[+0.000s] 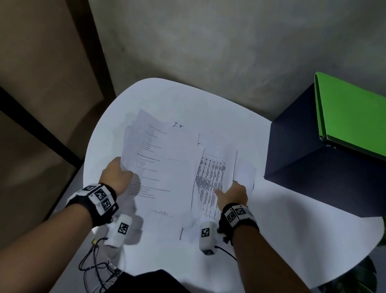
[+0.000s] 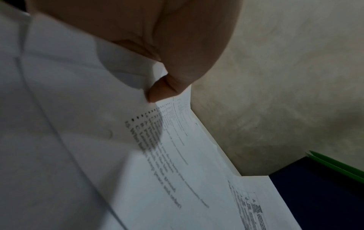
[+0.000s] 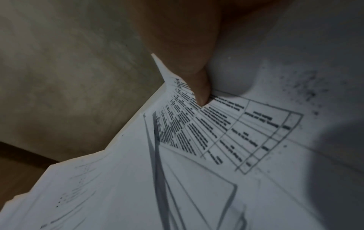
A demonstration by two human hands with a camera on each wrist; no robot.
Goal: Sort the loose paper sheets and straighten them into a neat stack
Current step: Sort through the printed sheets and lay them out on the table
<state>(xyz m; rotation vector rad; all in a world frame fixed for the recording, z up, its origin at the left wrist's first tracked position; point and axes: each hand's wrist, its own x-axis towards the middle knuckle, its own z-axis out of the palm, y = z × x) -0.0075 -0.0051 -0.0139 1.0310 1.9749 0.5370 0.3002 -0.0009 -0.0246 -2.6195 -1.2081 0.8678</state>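
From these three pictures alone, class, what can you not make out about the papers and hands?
- Printed text on the paper sheets: too blurred and small, every view.
- Sheet count: overlapping pages hide it.
- Left hand and right hand fingers: head view, paper covers them.

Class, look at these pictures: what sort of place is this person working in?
Probably an office or study corner: printed paper sheets on a white round table, beside a green folder on a dark box.
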